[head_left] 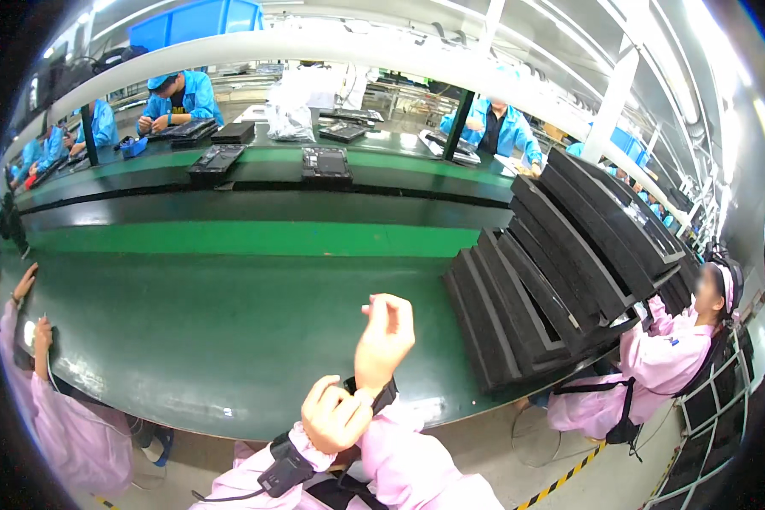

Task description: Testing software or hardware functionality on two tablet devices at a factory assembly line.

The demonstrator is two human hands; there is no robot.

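Note:
My left hand [336,416] is closed, its curled fingers at my right wrist, against a black wristband [386,396]. Part of the grip is hidden behind the knuckles. My right hand [385,336] is raised over the green work surface [229,331], fingers bent together, with nothing plainly held in them; a small pale spot shows at a fingertip. On my left wrist sits a black boxy device [284,467] with a cable. Both forearms wear pink sleeves.
A tall leaning stack of black foam trays [561,263] stands at the right. Beside it sits a person in pink [663,348]. At left, another pink-sleeved person's hand [42,336] rests near the edge. Across, open electronic units [325,164] lie on the green-and-black line, with blue-clad workers beyond.

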